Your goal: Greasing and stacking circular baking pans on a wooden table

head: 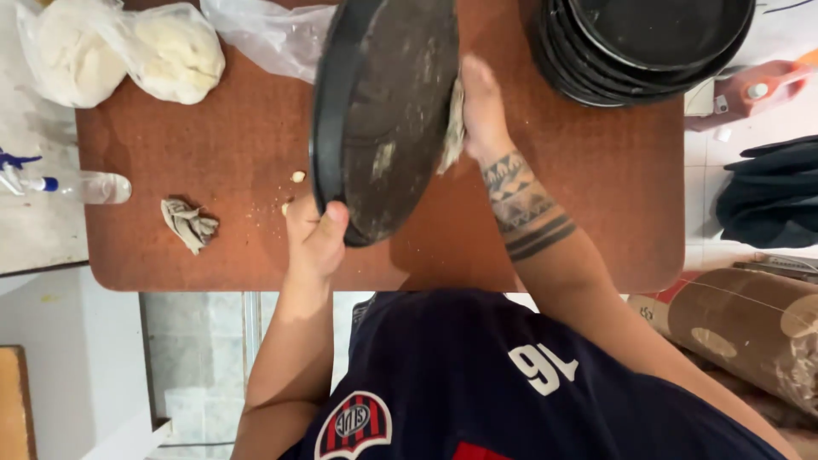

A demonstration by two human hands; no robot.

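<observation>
Leftmost, two bagged dough balls (128,51) sit at the table's (613,196) far corner, a bottle (81,187) off its edge, a crumpled rag (189,225) nearer me. My left hand (313,238) is clamped on the pan's (383,111) lower rim, pan tilted on edge above the table. My right hand (479,106) presses a cloth (453,128) against its inner face, fingers closed on it. Stacked pans (639,43) far right.

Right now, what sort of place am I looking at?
Probably a pizza or bakery prep area: bagged dough balls, a stack of black pans, and the hands wiping a round pan over a brown table.
</observation>
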